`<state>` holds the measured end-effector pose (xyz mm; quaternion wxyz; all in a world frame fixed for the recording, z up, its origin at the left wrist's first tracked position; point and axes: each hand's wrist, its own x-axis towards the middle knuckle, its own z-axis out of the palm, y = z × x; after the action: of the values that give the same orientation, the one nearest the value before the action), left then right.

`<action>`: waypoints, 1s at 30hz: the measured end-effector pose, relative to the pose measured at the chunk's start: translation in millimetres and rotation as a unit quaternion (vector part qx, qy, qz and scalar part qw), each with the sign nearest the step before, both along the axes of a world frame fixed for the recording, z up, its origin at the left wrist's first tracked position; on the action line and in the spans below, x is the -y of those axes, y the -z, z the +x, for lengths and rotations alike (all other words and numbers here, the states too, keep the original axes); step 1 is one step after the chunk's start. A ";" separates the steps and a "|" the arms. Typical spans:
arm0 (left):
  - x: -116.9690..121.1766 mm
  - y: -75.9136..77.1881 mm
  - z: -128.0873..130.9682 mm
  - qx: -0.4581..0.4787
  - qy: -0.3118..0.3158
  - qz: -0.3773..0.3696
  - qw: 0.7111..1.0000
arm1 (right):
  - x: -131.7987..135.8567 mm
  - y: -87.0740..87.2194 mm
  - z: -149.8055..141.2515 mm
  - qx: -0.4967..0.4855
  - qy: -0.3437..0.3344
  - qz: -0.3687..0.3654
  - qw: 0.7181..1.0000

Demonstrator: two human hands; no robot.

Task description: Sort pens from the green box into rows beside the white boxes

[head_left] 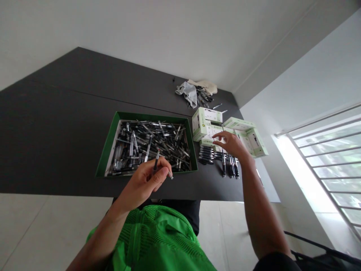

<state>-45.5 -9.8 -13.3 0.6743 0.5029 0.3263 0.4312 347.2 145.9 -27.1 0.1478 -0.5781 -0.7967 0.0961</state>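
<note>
My left hand point(150, 177) is closed round a pen point(156, 162), in front of the near edge of a green box point(111, 139). The pen's dark end points up, and a clear tip shows beyond my fingers on the right. A jumble of black and clear pens point(158, 139) fills the green box. Over the small white-and-green cartons point(199, 124) on the right hovers my right hand point(231, 143), thumb and fingers apart with nothing seen between them. Under and beside it lie a stack of black pens point(205, 155) and several pens set side by side point(232, 167).
Behind the cartons, a grey cloth point(187, 93) and a beige cloth point(207, 86) lie by a loose heap of pens point(203, 97). An open carton point(255, 142) stands near the right edge of the dark table point(56, 131). A wall runs along the back.
</note>
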 end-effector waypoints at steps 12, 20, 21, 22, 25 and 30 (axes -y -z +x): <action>2.6 -2.0 -8.3 -0.014 -0.025 0.008 1.000 | -52.9 -6.3 7.0 0.138 -0.068 -0.061 0.986; 2.1 0.5 -6.7 -0.012 -0.022 -0.005 1.000 | -55.2 -11.1 0.4 0.134 -0.074 -0.065 0.986; 2.1 0.6 -6.8 -0.014 -0.021 -0.005 1.000 | -54.7 -12.5 1.3 0.128 -0.075 -0.063 0.987; 2.1 0.6 -6.8 -0.017 -0.021 -0.006 1.000 | -52.3 -14.3 1.6 0.117 -0.074 -0.058 0.989; 1.3 -0.4 -5.9 -0.039 -0.032 -0.002 0.999 | -26.4 -22.8 -8.8 0.044 -0.051 -0.014 0.998; -2.0 -7.8 2.3 -0.099 -0.037 0.015 0.994 | 71.8 -45.9 -72.3 -0.167 -0.155 -0.046 0.973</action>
<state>-43.1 -7.7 -5.5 0.6144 0.5407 0.4033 0.4092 274.9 74.1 18.9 0.2351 -0.4295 -0.8355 0.2492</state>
